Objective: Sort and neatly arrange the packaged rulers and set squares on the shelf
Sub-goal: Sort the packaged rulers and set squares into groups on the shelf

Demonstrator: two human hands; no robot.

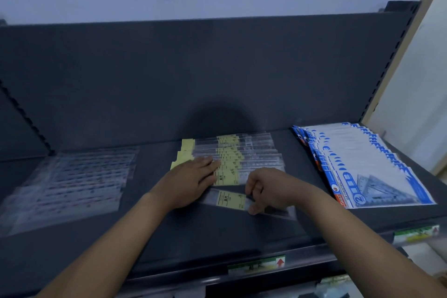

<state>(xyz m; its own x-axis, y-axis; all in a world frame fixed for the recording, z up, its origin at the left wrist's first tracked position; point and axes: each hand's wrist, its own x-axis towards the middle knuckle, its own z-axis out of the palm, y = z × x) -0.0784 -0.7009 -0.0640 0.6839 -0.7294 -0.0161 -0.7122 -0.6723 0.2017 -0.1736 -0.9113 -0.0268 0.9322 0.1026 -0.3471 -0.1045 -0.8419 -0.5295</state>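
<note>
On the shelf [169, 232] the left hand [191, 181] lies flat, pinning the fanned yellow-labelled ruler stack [242, 155]; just nearer, the right hand [268, 189] pinches a loose ruler pack [231, 199]. It is best laid parallel, overlapping evenly. Set-square packs [362, 164] lie beyond the right hand, clear ruler packs [72, 184] beyond the left; neither seems in the way
</note>
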